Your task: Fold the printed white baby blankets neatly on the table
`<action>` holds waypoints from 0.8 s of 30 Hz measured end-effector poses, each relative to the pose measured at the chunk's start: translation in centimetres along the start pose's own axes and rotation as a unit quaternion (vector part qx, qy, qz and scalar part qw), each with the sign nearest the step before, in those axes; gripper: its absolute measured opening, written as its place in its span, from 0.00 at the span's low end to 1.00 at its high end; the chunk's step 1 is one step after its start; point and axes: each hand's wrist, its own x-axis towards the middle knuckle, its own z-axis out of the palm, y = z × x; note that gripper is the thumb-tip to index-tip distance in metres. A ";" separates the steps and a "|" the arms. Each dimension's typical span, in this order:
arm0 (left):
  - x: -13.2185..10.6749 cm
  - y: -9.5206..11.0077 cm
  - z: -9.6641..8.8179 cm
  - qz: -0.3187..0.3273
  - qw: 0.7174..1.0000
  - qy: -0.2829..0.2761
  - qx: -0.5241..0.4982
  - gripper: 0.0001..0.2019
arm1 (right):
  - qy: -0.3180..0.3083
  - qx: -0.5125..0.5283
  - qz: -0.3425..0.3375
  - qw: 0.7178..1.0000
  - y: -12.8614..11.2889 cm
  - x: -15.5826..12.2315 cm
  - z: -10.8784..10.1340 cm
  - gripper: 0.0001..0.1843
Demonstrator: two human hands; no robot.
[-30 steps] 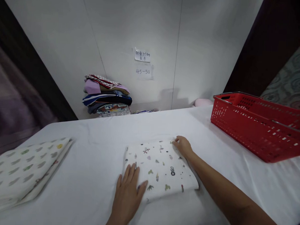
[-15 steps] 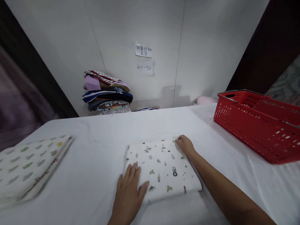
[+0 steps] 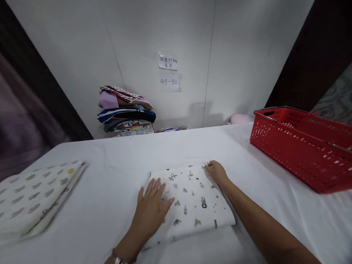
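A folded white cloth (image 3: 194, 202) printed with small plants and shapes lies in the middle of the white table (image 3: 116, 176). My left hand (image 3: 151, 208) rests flat on its near left part, fingers spread. At the cloth's far right corner sits my right hand (image 3: 216, 172), its fingers curled down onto the fabric edge; whether they pinch it I cannot make out.
A second folded cloth with green prints (image 3: 29, 196) lies at the table's left edge. A red plastic basket (image 3: 305, 148) stands at the right. A stack of folded coloured fabrics (image 3: 126, 111) leans at the wall behind, under two paper notes (image 3: 168, 72).
My left hand slid forward onto the cloth toward its far left part, and a wrist bracelet came into view. The right hand stayed at its corner.
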 end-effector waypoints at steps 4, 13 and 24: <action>4.8 0.2 0.1 0.030 0.999 0.006 0.039 0.32 | 0.016 0.037 -0.016 0.999 0.3 0.3 0.3 0.08; 7.0 -1.6 3.8 0.008 1.000 -0.001 0.030 0.35 | -0.005 0.086 0.003 0.996 1.4 1.0 0.7 0.09; 7.1 -1.6 3.5 0.005 0.999 -0.017 0.036 0.36 | -0.015 0.079 0.003 0.997 1.3 1.0 0.5 0.10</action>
